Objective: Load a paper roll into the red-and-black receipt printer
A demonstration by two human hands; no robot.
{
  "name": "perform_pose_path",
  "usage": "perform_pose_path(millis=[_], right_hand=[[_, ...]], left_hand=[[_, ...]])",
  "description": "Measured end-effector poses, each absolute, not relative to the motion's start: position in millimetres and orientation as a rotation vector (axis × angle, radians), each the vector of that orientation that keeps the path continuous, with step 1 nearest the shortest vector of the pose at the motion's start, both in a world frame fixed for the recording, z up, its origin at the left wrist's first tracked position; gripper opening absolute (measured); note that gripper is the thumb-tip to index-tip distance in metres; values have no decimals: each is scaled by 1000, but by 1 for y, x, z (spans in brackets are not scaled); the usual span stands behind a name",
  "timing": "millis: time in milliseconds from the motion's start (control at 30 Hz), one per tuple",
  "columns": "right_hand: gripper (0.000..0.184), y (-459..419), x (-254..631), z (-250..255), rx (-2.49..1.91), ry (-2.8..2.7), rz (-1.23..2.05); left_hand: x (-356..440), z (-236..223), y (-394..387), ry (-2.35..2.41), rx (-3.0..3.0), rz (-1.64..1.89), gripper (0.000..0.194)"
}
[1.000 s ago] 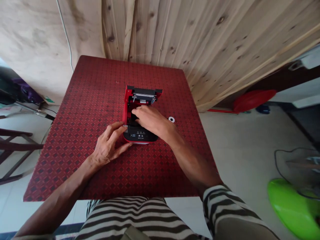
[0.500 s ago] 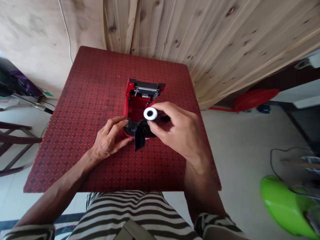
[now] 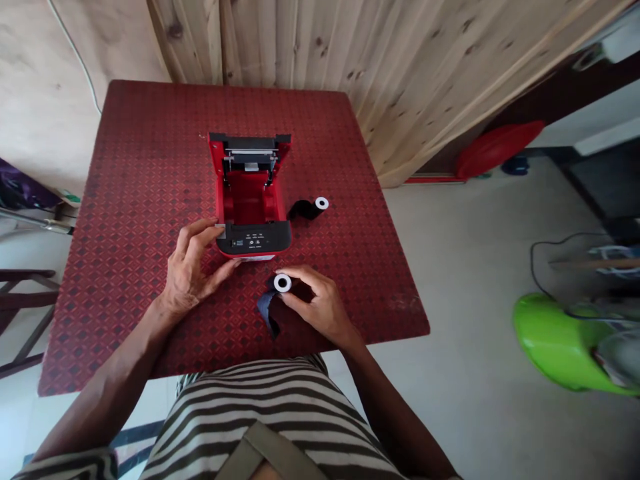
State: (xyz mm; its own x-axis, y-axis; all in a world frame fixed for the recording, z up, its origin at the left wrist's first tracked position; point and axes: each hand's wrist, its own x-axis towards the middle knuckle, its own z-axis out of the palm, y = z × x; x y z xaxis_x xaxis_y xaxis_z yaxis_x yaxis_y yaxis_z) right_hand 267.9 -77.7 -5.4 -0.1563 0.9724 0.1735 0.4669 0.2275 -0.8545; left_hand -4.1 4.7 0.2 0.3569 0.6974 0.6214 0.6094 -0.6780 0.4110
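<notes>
A red and black label printer stands on the table with its lid raised, and its red inner bay shows no roll. My left hand grips the printer's front left corner, fingers on top by the grey tab and thumb low at the front. In front of the printer, my right hand pinches a small paper roll with a white ring-shaped end; its loose dark strip trails left. A second such roll lies right of the printer, its black strip curling towards it.
The red patterned table meets a wooden plank wall at the back. A dark wooden chair is at the left. On the floor to the right are a bright green plastic object and a cable.
My right hand has drawn the roll from above the printer towards me, near the table's front. The bay and second roll have come into sight. My left hand stays on the printer; the view has shifted.
</notes>
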Motion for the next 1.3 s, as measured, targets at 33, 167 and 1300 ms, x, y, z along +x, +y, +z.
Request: perform_pose_path(millis=[33, 167, 1300], right_hand=[[29, -77, 267, -8, -1340, -1740, 854], [36, -77, 272, -4, -1352, -1665, 987], [21, 53, 241, 97, -1262, -2485, 411]], left_hand=[[-4, 0, 5, 1210, 2492, 1227, 68], [-5, 2, 4, 1218, 2480, 1213, 69], [-2, 6, 1, 1222, 2494, 1170, 57]])
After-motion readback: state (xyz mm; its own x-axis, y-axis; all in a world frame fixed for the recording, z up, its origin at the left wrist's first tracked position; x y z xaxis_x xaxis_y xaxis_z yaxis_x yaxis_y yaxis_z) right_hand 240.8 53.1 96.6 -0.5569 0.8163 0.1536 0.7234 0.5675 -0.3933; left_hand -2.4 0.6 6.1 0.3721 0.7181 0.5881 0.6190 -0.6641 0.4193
